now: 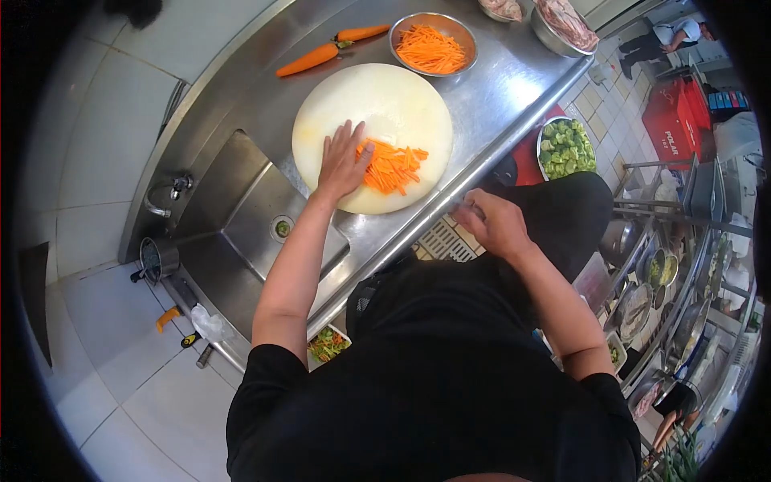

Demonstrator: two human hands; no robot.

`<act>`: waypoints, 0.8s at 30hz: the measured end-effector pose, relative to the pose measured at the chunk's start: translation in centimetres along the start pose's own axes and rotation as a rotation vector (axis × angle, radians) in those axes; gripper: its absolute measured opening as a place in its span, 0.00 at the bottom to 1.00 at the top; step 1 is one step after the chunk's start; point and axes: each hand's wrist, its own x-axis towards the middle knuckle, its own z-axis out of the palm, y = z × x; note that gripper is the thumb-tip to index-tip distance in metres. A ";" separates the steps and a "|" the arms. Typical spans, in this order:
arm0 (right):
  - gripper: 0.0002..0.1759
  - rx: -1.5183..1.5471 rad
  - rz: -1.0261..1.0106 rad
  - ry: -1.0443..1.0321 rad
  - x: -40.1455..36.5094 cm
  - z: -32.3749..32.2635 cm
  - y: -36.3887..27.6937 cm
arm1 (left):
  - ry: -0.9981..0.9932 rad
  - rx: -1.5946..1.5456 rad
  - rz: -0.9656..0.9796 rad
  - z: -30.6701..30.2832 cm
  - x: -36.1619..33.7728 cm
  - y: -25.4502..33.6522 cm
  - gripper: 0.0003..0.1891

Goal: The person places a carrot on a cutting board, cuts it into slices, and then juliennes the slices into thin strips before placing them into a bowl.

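Observation:
My left hand (345,165) lies on the round white cutting board (361,104), its fingers stretched and spread. Its thumb side touches a pile of shredded carrot (393,167) on the board. Off the counter's front edge, above my leg, my right hand (494,225) has its fingers curled in. What it holds, if anything, cannot be made out. Past the board's far side are two whole carrots (309,60) and a metal bowl (472,60) filled with more carrot strips.
A sink (257,217) with a faucet (170,194) is left of the board. Bowls of raw meat (566,28) stand at the counter's far end. Cut green vegetables (567,149) fill a bowl below. Shelves with pans (658,269) line the right; another person (671,38) is far off.

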 end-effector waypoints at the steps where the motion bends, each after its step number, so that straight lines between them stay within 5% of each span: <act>1: 0.10 0.066 0.089 0.028 0.0 0.7 0.9 | 0.010 0.006 0.044 0.9 -0.5 0.6 0.39; 5: 0.14 0.435 0.428 0.123 0.8 4.6 6.3 | 0.066 -0.177 0.071 2.8 -2.1 4.1 0.42; 9: 0.18 0.284 0.476 0.058 1.3 6.3 6.8 | 0.256 -0.055 -0.104 4.2 -2.6 8.0 0.50; 12: 0.19 0.356 0.506 0.012 1.2 7.8 6.6 | 0.203 0.116 -0.171 3.6 -2.4 10.2 0.47; 19: 0.23 0.234 0.245 -0.080 4.0 10.6 4.5 | 0.247 0.125 -0.139 5.2 -2.1 9.4 0.41; 24: 0.22 0.339 0.211 -0.206 5.3 12.4 2.5 | 0.499 -0.170 -0.228 6.2 -1.9 8.3 0.29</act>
